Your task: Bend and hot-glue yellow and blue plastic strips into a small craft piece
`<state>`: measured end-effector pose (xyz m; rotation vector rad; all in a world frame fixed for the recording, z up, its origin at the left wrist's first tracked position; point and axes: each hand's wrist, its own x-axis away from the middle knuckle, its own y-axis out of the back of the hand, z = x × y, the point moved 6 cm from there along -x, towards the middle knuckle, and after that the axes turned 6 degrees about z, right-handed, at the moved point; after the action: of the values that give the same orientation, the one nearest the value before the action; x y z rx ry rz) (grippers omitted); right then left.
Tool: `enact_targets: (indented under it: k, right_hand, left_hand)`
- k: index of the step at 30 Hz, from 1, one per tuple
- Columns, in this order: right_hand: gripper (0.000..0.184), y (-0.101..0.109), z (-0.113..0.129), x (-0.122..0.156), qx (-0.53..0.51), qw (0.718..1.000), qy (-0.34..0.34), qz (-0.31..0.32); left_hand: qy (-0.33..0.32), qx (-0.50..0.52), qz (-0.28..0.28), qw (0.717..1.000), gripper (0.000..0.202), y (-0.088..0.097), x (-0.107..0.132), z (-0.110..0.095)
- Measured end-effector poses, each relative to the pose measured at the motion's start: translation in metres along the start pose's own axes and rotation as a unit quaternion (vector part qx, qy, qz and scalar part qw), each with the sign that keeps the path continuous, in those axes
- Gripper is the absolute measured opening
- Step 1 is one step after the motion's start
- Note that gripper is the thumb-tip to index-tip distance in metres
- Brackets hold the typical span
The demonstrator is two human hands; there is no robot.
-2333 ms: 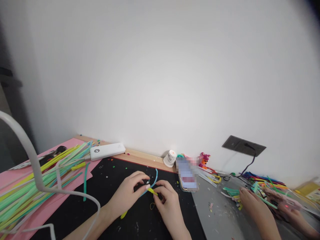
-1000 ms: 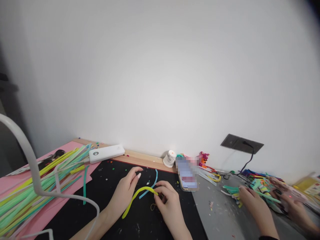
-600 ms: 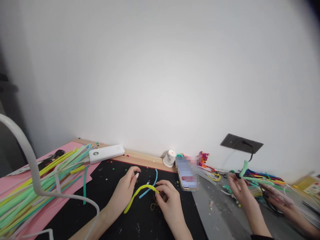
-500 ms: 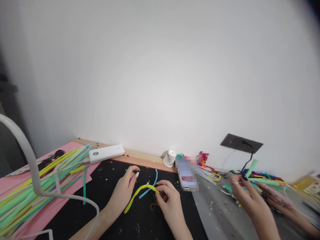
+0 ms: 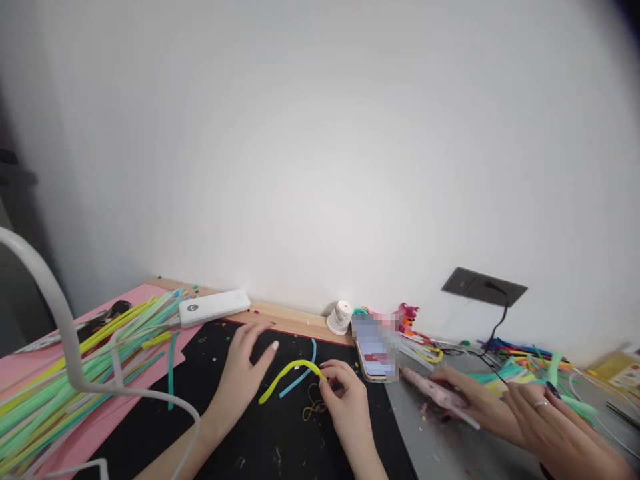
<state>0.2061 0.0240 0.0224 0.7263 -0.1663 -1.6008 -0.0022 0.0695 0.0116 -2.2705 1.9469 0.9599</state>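
Note:
Between thumb and fingers my right hand [image 5: 343,395] pinches one end of a yellow pipe cleaner [image 5: 286,373], which arches leftward over the black mat [image 5: 240,437]. My left hand [image 5: 247,363] is held to the left of it, thumb and fingers apart, holding nothing. Behind the yellow arch a thin blue pipe cleaner [image 5: 299,382] lies on the mat. A loop of thin brownish cord [image 5: 313,408] rests just left of my right hand.
Pipe cleaners [image 5: 55,400] in a big bundle lie on pink sheets at left, near a white power bank [image 5: 215,308]. A paper cup [image 5: 340,317] and phone [image 5: 375,357] stand behind. At right, another person's hands [image 5: 540,413] handle a pink glue gun [image 5: 435,393].
My left hand's fingers have spread wider and lifted away from the yellow pipe cleaner. My right hand has shifted slightly right with it. The other person's pink tool has swung leftward toward the phone.

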Motion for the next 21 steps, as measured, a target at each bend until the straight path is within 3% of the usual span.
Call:
enact_targets:
  k: [3, 7, 12, 21]
  right_hand:
    - [0.014, -0.005, 0.003, 0.000, -0.029, 0.999, -0.017, 0.027]
    - [0.014, -0.010, 0.006, 0.001, -0.060, 0.996, -0.021, 0.060]
    - [0.015, -0.016, 0.005, 0.003, -0.072, 0.994, -0.022, 0.079]
    - [0.018, -0.018, 0.007, 0.002, -0.057, 0.994, -0.033, 0.090]
  left_hand:
    - [-0.073, -0.010, 0.142, 0.987, 0.020, -0.018, 0.008, -0.022]
    - [-0.136, -0.021, 0.233, 0.963, 0.021, -0.027, 0.018, -0.042]
    - [-0.148, -0.038, 0.262, 0.953, 0.018, -0.027, 0.020, -0.045]
    - [-0.084, 0.035, 0.268, 0.959, 0.019, -0.033, 0.018, -0.035]
